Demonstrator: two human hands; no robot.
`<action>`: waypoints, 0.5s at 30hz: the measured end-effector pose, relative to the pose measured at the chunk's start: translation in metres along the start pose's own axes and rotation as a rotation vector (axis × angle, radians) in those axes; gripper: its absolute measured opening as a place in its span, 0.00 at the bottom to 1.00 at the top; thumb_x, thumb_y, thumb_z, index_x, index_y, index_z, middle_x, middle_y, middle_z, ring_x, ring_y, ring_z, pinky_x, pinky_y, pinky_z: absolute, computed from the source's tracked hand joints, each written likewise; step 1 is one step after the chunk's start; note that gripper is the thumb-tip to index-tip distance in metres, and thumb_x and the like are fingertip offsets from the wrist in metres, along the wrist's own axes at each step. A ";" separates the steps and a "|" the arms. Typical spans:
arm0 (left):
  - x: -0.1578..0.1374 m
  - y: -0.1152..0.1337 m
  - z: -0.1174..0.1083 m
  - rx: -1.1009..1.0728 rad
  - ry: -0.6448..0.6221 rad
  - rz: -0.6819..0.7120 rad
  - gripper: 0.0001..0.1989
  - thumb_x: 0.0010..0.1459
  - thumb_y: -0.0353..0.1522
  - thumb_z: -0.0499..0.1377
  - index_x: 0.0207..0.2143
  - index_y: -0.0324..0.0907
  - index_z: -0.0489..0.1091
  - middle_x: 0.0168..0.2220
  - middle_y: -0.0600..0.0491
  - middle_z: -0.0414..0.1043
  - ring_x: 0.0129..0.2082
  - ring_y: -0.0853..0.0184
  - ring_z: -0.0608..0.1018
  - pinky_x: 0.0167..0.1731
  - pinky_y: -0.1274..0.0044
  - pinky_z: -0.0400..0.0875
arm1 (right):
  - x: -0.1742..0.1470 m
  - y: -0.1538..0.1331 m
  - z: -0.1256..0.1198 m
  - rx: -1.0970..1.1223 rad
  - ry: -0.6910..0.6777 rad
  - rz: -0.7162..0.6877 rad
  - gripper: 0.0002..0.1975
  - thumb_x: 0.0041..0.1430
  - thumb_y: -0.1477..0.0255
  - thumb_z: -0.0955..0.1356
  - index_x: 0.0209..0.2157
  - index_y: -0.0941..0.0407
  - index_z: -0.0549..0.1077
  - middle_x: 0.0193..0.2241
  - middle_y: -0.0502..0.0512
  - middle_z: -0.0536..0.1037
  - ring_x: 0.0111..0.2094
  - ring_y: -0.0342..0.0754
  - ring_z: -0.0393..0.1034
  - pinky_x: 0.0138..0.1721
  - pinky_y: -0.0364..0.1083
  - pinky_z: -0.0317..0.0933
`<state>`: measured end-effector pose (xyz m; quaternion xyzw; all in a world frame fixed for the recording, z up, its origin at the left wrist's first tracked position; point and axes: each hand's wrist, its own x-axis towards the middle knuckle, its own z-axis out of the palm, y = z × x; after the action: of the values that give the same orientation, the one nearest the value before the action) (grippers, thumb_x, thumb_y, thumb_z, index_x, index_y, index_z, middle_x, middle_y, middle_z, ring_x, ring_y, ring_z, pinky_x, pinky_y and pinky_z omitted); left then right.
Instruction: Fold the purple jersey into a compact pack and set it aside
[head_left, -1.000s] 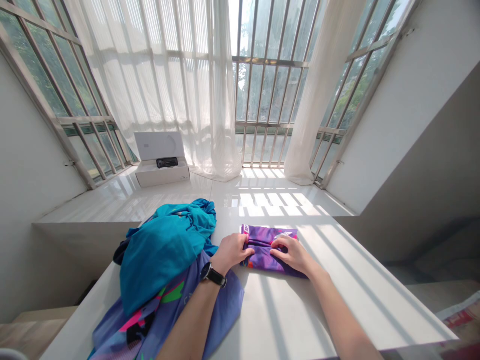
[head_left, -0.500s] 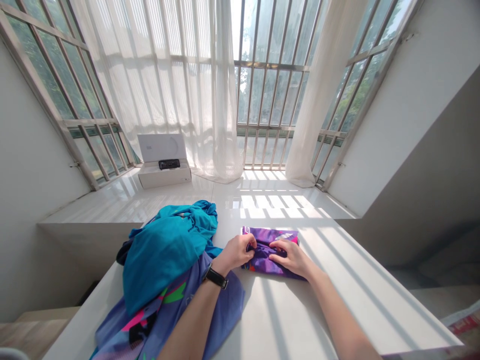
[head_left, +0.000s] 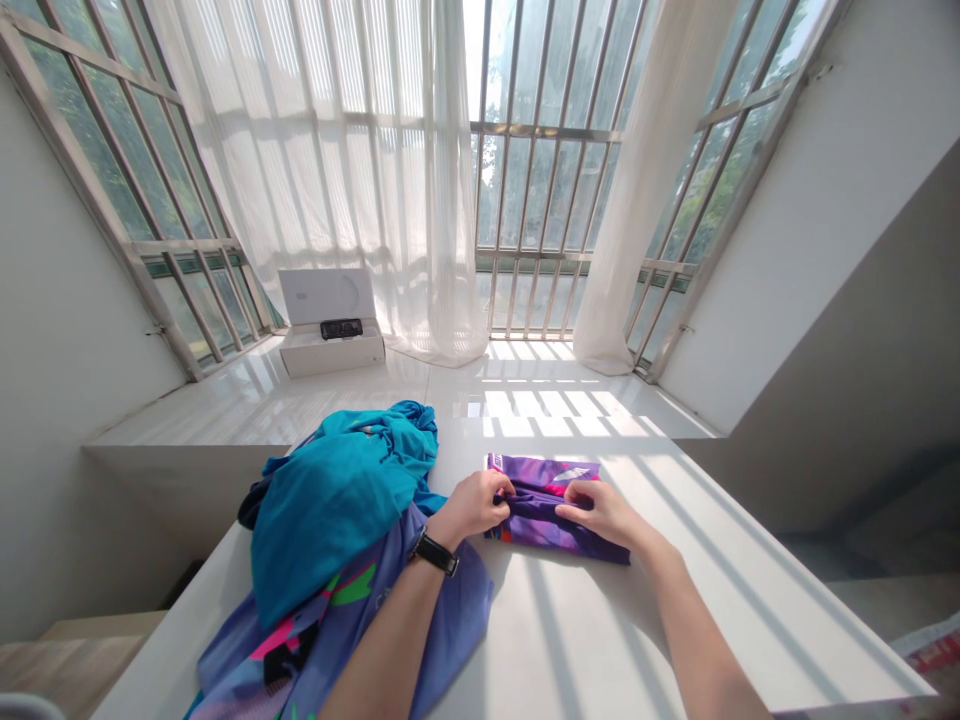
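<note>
Drawn outward from its partner, the right hand (head_left: pixel 604 512) has slid a little along the cloth since the earlier frame, uncovering more of the middle ridge. From where I stand, the left hand (head_left: pixel 476 505) pinches that ridge near its end, thumb against curled forefinger; the right thumb and forefinger sit close about the same ridge farther along, though I cannot tell whether they nip it. Between and beneath both hands, flat on the bench (head_left: pixel 547 640), lies the folded purple printed garment (head_left: pixel 536 530).

I'd say the step in hand is straightening that middle fold. Best keep the left pinch firm as an anchor while the right fingers smooth lightly outward; pull too hard and the slick-looking layers may slip apart or skew. The near right corner pokes out beyond the right hand, so squaring it would help. Keep the left wrist clear of the teal garment (head_left: pixel 322 520) heaped beside that arm, too, or the watch (head_left: pixel 435 552) might snag it.
</note>
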<state>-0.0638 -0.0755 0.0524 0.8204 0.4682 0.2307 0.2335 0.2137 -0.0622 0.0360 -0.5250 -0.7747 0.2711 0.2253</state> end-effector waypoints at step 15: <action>0.001 -0.002 0.000 0.072 0.031 -0.130 0.11 0.58 0.29 0.57 0.39 0.43 0.79 0.35 0.50 0.82 0.35 0.63 0.79 0.35 0.77 0.67 | -0.006 0.022 -0.016 0.125 0.093 0.085 0.20 0.55 0.52 0.71 0.26 0.56 0.77 0.25 0.54 0.77 0.29 0.52 0.71 0.32 0.49 0.63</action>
<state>-0.0644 -0.0735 0.0512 0.7925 0.5320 0.2107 0.2108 0.2412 -0.0577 0.0332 -0.5542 -0.7220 0.3038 0.2817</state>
